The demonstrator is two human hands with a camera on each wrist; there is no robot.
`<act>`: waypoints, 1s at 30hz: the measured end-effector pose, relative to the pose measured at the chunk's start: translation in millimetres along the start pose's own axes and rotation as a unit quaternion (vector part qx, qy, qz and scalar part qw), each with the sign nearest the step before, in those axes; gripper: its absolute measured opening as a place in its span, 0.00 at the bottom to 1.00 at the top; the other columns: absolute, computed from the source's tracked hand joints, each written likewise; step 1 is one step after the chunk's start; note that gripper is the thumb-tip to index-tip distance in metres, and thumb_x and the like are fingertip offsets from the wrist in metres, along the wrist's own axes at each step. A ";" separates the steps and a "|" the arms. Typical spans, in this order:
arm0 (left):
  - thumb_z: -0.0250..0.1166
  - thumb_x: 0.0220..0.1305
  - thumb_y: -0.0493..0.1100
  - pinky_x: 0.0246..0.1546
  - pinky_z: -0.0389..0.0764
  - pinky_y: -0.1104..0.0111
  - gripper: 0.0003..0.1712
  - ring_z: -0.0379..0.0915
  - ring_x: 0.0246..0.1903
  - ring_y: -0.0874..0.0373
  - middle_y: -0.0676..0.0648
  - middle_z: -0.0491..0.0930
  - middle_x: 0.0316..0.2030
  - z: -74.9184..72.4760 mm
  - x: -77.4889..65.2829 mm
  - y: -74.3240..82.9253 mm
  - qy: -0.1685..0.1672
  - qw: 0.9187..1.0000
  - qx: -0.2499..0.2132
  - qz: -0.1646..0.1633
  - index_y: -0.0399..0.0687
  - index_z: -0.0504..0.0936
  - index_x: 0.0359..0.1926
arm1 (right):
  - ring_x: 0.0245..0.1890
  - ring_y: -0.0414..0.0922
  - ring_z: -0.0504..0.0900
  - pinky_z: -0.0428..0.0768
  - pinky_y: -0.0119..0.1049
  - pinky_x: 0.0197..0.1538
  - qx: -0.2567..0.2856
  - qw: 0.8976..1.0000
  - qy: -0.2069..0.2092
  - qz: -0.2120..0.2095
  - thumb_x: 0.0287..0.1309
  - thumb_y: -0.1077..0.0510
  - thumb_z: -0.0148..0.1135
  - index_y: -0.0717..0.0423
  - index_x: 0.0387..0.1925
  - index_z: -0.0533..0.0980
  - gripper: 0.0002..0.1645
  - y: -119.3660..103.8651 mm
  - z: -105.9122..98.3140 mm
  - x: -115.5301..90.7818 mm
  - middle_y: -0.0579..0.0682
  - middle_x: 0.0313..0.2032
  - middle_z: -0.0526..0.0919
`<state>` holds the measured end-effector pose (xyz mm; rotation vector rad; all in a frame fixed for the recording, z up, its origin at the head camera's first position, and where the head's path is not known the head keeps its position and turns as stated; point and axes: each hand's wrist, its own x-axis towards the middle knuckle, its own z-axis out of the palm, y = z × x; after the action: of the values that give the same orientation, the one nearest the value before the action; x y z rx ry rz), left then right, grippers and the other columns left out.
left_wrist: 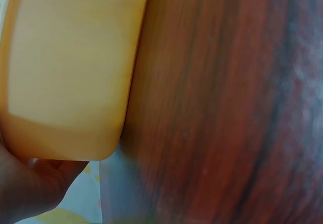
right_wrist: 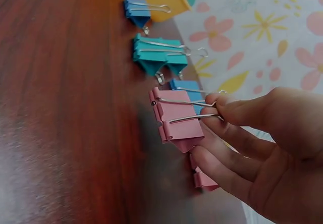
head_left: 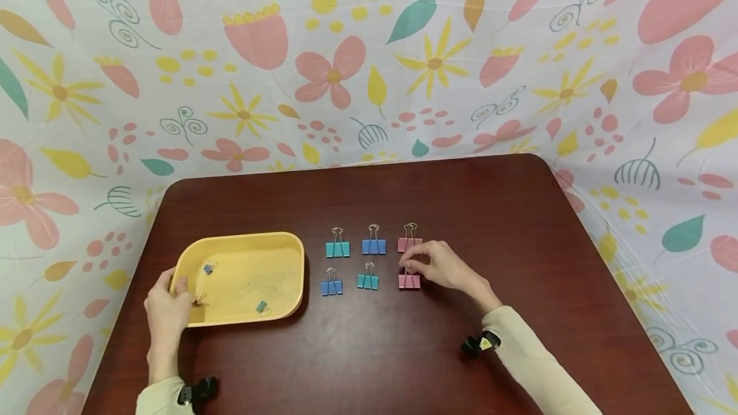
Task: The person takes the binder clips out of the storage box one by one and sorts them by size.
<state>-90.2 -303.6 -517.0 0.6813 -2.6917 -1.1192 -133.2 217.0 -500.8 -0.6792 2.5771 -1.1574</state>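
My left hand grips the left end of a yellow tray, thumb over the rim and fingers outside. Small binder clips lie in the tray: a blue one, a teal one and a dark reddish one near my thumb. With thumb and fingers, my right hand pinches the wire handles of the near pink binder clip. Behind it is another pink binder clip, partly covered by my hand in the right wrist view.
Left of the pink clips, in two rows, stand a teal clip and a blue clip behind, a blue clip and a teal clip in front. A flowered cloth hangs around the brown table.
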 end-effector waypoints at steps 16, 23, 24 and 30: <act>0.49 0.77 0.44 0.32 0.69 0.69 0.24 0.75 0.47 0.36 0.26 0.79 0.54 -0.3 0.3 3.8 -0.007 1.000 -0.006 -0.004 0.36 0.74 0.66 | 0.25 0.38 0.81 0.78 0.29 0.30 -0.001 1.000 0.003 0.001 0.66 0.61 0.65 0.60 0.44 0.85 0.08 0.8 -4.6 3.4 0.50 0.35 0.89; 0.49 0.77 0.44 0.33 0.70 0.68 0.24 0.75 0.47 0.37 0.27 0.79 0.53 2.3 -1.8 3.0 -0.013 1.000 -0.003 -0.008 0.37 0.74 0.67 | 0.36 0.39 0.84 0.83 0.41 0.43 -0.040 0.997 0.049 -0.046 0.65 0.61 0.66 0.56 0.41 0.86 0.06 -26.0 -14.3 27.8 0.46 0.38 0.89; 0.49 0.77 0.44 0.34 0.70 0.66 0.24 0.75 0.47 0.37 0.27 0.79 0.52 2.4 -1.6 2.7 -0.014 1.000 -0.004 -0.008 0.38 0.73 0.67 | 0.38 0.40 0.84 0.83 0.42 0.44 -0.042 0.996 0.047 -0.055 0.65 0.61 0.66 0.55 0.41 0.86 0.06 -31.8 -14.3 32.3 0.47 0.38 0.89; 0.49 0.77 0.43 0.37 0.72 0.59 0.24 0.74 0.47 0.36 0.26 0.79 0.53 1.6 -0.9 1.1 -0.010 1.000 -0.004 -0.007 0.37 0.73 0.67 | 0.41 0.43 0.86 0.85 0.41 0.46 -0.056 0.992 -0.005 -0.109 0.67 0.59 0.64 0.53 0.44 0.85 0.07 -68.6 -9.0 61.8 0.47 0.41 0.88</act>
<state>-90.3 -301.6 -517.2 0.6914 -2.7023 -1.1442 -168.4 152.0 -444.8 -1.0102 2.6267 -1.0714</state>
